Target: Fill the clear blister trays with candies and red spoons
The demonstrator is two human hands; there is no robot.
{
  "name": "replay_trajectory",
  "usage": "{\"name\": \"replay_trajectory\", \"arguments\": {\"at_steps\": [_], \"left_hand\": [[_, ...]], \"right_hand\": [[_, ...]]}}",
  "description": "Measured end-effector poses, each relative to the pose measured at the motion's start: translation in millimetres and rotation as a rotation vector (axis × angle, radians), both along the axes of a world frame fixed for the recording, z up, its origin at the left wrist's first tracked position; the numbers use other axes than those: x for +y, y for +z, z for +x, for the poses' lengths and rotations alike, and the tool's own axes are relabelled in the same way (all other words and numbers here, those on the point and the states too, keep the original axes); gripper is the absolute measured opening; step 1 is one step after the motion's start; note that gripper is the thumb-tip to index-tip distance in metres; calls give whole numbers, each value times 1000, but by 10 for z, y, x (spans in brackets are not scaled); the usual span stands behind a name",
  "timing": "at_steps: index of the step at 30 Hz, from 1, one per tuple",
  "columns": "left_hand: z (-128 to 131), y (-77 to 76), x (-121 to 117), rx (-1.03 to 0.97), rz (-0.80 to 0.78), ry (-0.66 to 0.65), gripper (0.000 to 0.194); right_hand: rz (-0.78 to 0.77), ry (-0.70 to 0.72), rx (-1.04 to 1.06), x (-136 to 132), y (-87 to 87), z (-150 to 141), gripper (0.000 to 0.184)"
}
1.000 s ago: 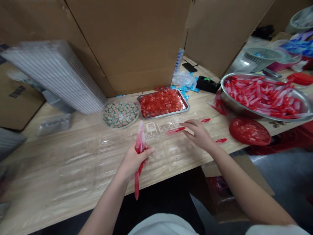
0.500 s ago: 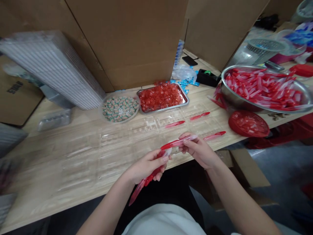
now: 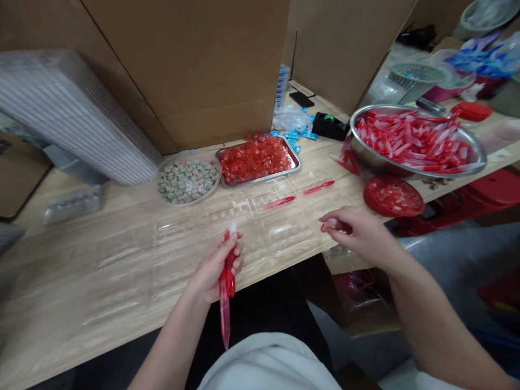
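My left hand (image 3: 221,262) is closed around several slender red-and-clear plastic pieces (image 3: 225,314), pen-shaped, their long ends pointing down past the table edge. A whitish tip shows above the thumb. My right hand (image 3: 353,230) is closed on a similar red-and-clear piece (image 3: 331,223), mostly hidden by the fingers, at the right end of a row of clear plastic trays (image 3: 280,227). Two such pieces lie in the tray compartments: one red piece (image 3: 280,202) and another red piece (image 3: 319,187) farther right.
Behind the trays stand a round tub of small printed squares (image 3: 189,181) and a metal tray of red bits (image 3: 260,160). At right are a steel bowl (image 3: 365,149) heaped with red pieces and a red basket (image 3: 394,196). Stacked trays (image 3: 97,119) lean left; cardboard rises behind.
My hands have moved apart: the right went right and turned palm down with one piece; the left drew left with its bunch now hanging nearly vertical. The view has shifted slightly.
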State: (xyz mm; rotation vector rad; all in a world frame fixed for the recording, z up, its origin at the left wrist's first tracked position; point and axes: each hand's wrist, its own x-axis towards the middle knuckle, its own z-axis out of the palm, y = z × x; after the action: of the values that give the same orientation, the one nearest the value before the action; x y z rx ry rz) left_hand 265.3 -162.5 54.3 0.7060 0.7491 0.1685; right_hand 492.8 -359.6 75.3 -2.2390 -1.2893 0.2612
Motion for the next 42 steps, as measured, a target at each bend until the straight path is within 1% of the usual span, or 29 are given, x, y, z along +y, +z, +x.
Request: {"name": "replay_trajectory", "arguments": {"at_steps": [2,3,6,9,11,12,14,16,17,18,20,22,23,24,26,28,29,30,31,32,33,34,35,36,37,38,39,41,42], "left_hand": [[28,0,-27,-16,-46,-1,27],[35,-2,-35,-27,-80,5,26],[34,-9,-20,-61,-198,52,23],[20,-9,44,-82,-272,136,18],[25,-4,96,-86,-307,203,15],[36,1,119,-85,-321,240,14],[80,14,151,-80,-327,322,13],[153,26,154,-80,-293,418,12],[196,31,141,-80,-266,464,12],[242,33,121,-76,-229,509,13],[323,32,68,-53,-119,601,14],[363,28,37,-30,2,683,16],[357,30,43,-27,44,716,16],[329,35,67,-33,60,737,16],[207,55,162,-58,39,751,15],[18,76,268,-65,41,735,15],[-85,80,298,-45,84,710,18],[-180,79,299,-9,152,655,20],[-261,72,267,38,229,562,22],[-322,61,202,89,298,424,23],[-363,47,110,130,345,254,25],[-384,31,1,158,369,83,26],[-390,15,-110,174,381,-59,28],[-387,-1,-209,183,393,-152,30],[-382,-16,-285,192,422,-193,30],[-381,-30,-329,205,479,-193,29],[-390,-42,-337,228,570,-174,25],[-447,-64,-257,311,819,-154,21],[-493,-73,-187,365,952,-160,19]], "right_hand": [[-110,157,-141,163,-31,-146,19],[-165,207,-197,247,-71,-228,21],[-285,250,-266,428,-239,-436,23],[-270,268,-205,424,-373,-505,27],[-222,233,-141,331,-401,-471,33],[-194,182,-112,273,-392,-446,34],[-128,30,-45,175,-336,-425,27],[-39,-100,112,149,-258,-496,19],[1,-116,241,174,-224,-576,20],[30,-96,395,225,-199,-682,23],[40,26,704,382,-185,-944,31],[1,156,938,560,-218,-1200,34],[-19,192,1030,633,-247,-1300,34],[-34,203,1113,687,-278,-1373,33],[-16,165,1265,722,-335,-1428,32],[52,79,1397,681,-370,-1390,31],[87,25,1456,648,-379,-1357,29],[116,-33,1502,618,-384,-1330,28],[143,-99,1527,596,-388,-1317,26],[176,-170,1530,589,-393,-1325,25],[221,-238,1514,598,-397,-1358,25],[280,-297,1490,623,-400,-1413,25],[339,-343,1470,661,-402,-1486,26],[392,-371,1460,704,-400,-1568,28],[430,-375,1464,747,-397,-1647,30],[446,-352,1479,783,-392,-1713,31],[445,-318,1492,805,-390,-1754,31],[449,-265,1477,796,-401,-1737,29],[466,-271,1443,764,-418,-1676,28]]}}
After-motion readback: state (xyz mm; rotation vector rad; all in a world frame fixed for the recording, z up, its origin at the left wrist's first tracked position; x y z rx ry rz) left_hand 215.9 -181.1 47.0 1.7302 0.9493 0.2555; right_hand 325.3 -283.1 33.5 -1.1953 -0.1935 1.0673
